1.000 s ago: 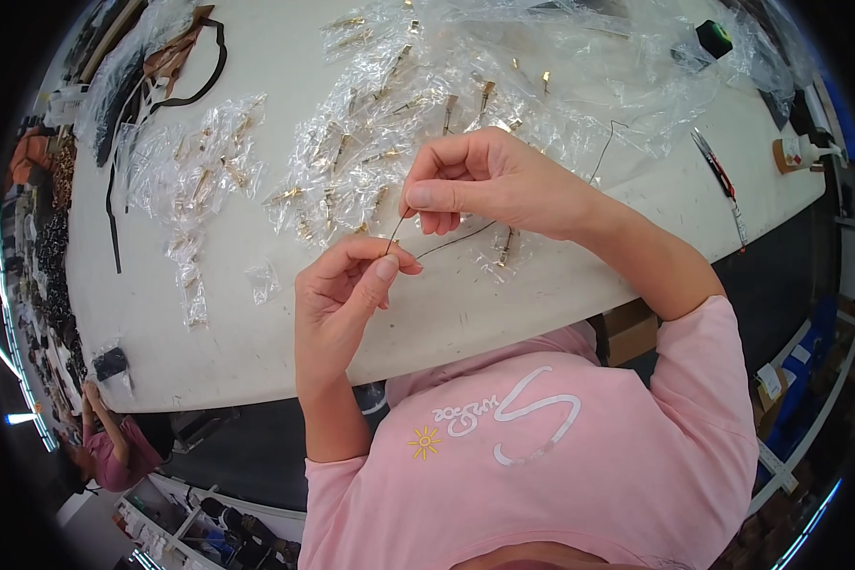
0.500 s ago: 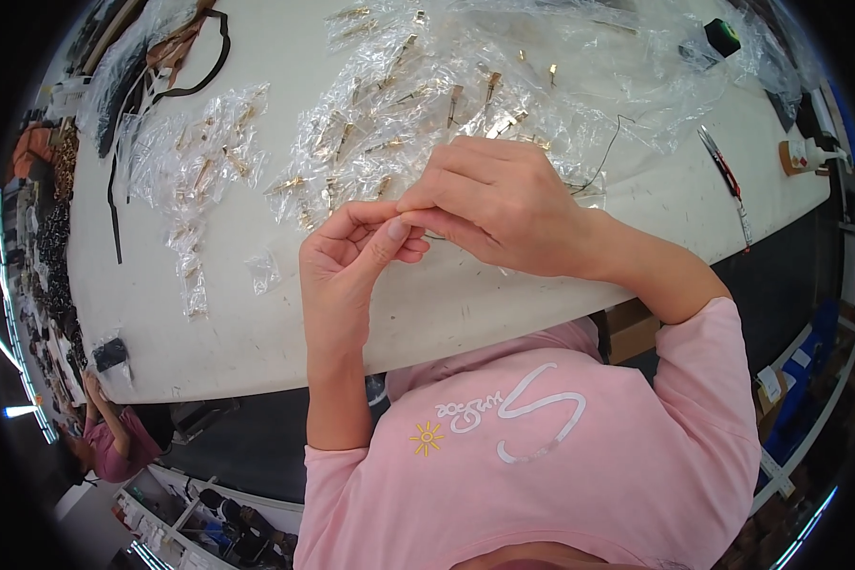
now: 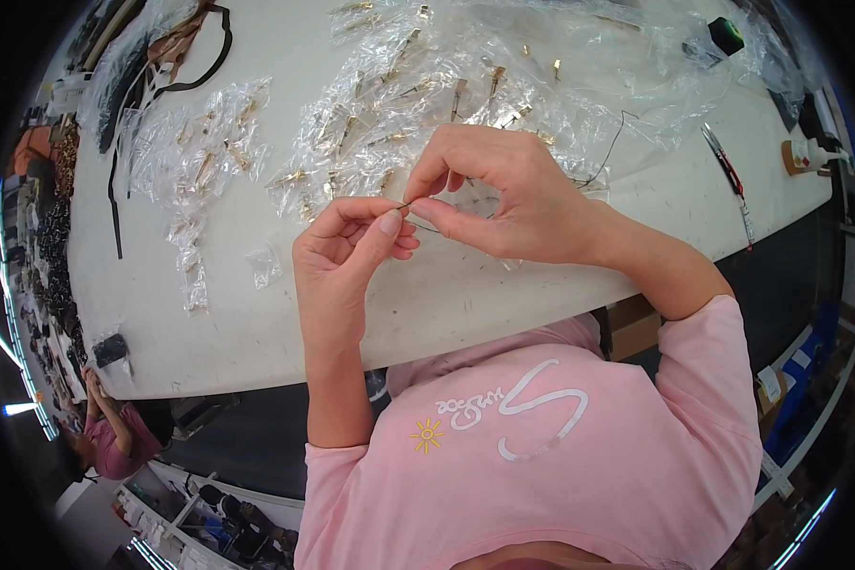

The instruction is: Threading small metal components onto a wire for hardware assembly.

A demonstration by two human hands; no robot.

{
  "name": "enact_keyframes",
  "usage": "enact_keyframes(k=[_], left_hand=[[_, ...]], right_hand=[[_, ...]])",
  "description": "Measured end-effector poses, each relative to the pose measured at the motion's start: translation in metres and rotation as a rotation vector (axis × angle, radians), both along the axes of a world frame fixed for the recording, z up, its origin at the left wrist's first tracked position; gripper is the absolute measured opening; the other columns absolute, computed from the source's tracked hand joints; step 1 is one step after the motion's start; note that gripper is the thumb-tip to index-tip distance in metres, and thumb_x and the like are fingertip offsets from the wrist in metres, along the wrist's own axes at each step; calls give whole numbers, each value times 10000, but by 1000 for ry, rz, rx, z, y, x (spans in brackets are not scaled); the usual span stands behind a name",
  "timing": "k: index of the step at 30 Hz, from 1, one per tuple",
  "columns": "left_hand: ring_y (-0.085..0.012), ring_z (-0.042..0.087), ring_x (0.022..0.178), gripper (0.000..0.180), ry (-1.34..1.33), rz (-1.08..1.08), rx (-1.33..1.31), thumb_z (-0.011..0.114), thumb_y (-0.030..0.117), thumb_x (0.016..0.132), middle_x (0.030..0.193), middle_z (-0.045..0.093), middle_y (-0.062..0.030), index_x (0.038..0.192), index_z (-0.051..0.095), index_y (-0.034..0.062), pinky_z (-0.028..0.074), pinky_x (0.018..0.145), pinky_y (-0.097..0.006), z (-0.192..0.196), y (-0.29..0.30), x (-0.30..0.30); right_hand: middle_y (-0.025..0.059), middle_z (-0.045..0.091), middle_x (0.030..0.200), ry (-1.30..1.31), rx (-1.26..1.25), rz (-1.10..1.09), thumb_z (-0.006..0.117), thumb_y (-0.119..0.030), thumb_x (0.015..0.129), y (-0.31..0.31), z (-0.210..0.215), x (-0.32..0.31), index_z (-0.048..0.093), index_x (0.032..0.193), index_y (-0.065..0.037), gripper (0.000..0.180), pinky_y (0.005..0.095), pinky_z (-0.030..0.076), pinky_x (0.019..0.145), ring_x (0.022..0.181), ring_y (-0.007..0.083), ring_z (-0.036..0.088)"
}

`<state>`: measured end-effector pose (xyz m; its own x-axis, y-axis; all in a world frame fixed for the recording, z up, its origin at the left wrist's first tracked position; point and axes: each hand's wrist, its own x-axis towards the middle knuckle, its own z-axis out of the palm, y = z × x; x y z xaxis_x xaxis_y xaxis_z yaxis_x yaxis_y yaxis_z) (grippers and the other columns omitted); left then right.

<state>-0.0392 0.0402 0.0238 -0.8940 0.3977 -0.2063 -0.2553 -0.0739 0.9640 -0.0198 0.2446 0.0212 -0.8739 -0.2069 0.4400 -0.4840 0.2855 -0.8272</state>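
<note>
Thin metal pin (image 3: 407, 205) is pinched between left hand (image 3: 347, 249) and right hand (image 3: 503, 195); clear plastic packets (image 3: 370, 133) lie far on the white desk (image 3: 427, 304).

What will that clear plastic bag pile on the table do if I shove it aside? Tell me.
The clear plastic bags look thin and crinkled, so they would probably crumple and slide rather than move as one. The small gold metal pieces inside may shift or spill. Likely light.
</note>
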Motion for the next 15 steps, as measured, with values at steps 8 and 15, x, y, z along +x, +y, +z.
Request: enact_keyframes(k=[8, 15], left_hand=[[-123, 647, 719, 130, 5, -13, -35, 660, 63, 905, 846, 694, -106, 995, 653, -31, 507, 631, -241, -1, 0, 3], [-124, 657, 731, 138, 85, 77, -42, 657, 33, 907, 877, 694, -121, 1010, 647, -57, 526, 626, -232, 3, 5, 6]], right_hand=[[24, 603, 768, -148, -58, -111, 683, 3, 799, 1, 2, -1, 623, 839, -33, 81, 258, 476, 632, 686, 125, 580], [37, 592, 713, 43, 131, -201, 682, -99, 781, -4, -6, 0, 568, 777, -59, 121, 324, 486, 577, 652, 194, 595]])
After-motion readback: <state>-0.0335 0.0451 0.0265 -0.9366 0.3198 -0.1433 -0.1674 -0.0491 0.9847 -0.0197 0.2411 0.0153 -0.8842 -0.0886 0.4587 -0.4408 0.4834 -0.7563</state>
